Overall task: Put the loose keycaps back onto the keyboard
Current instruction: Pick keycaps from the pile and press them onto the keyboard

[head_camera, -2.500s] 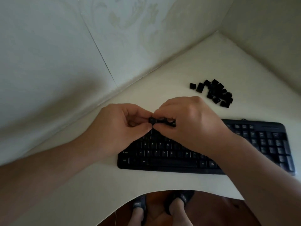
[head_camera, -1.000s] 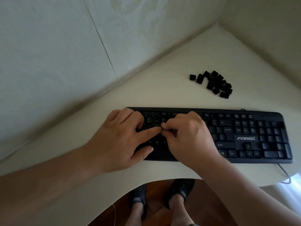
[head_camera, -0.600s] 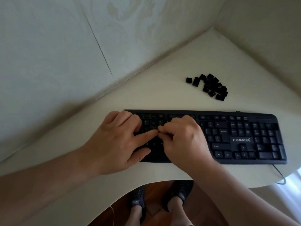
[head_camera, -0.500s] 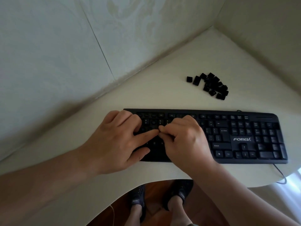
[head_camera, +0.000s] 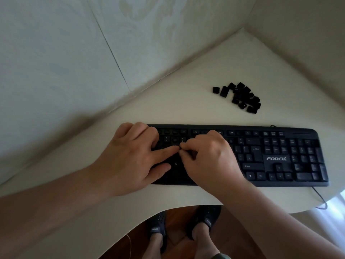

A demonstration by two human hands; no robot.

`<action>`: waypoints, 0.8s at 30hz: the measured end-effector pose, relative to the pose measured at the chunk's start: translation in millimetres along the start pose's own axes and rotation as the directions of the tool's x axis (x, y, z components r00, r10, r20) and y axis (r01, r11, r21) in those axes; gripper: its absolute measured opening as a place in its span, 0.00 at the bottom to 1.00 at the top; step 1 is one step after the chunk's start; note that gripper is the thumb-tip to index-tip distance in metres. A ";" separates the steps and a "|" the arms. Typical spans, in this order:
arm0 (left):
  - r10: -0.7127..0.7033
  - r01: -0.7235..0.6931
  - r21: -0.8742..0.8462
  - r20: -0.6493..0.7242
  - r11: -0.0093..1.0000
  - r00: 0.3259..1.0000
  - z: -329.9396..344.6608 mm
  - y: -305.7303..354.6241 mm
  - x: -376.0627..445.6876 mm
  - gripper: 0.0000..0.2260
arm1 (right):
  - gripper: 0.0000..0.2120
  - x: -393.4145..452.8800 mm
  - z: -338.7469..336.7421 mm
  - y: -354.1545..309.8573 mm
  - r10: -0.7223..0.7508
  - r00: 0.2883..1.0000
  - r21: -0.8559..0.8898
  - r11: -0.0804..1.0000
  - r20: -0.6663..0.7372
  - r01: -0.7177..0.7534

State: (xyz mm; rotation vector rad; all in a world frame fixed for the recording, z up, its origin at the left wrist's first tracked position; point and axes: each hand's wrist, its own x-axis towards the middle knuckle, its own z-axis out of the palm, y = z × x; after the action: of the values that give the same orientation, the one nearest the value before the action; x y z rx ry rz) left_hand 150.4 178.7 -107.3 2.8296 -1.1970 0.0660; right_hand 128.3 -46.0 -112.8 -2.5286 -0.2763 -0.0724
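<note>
My left hand (head_camera: pixel 130 157) and right hand (head_camera: pixel 209 157) now down on the keyboard (head_camera: pixel 280 157), mid-frame, no longer raised with keycaps between them

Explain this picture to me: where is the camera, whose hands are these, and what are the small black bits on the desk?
No machine here: the camera sits on a person's head and looks down at their two bare hands. On the pale desk lies a black keyboard. The left hand rests on its keys with the forefinger stretched out. The right hand has its fingertips curled together and meets that finger over the letter rows. Whether it pinches a keycap is hidden. The black bits behind the keyboard are a pile of loose keycaps waiting to be pressed back on. Below the desk edge you see the person's shoes.
</note>
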 end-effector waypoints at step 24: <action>0.106 -0.106 -0.009 0.042 0.994 0.993 2.4 -13.5 -3.5 0.23 | 0.04 -4.0 1.1 5.4 -0.116 0.993 -0.037 0.993 -0.008 0.115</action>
State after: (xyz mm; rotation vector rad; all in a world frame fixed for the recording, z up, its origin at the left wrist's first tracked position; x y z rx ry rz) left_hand 157.6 190.3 -110.6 2.7728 -1.3533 0.0076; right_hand 125.5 -50.4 -117.1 -2.5457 -0.4203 -0.1371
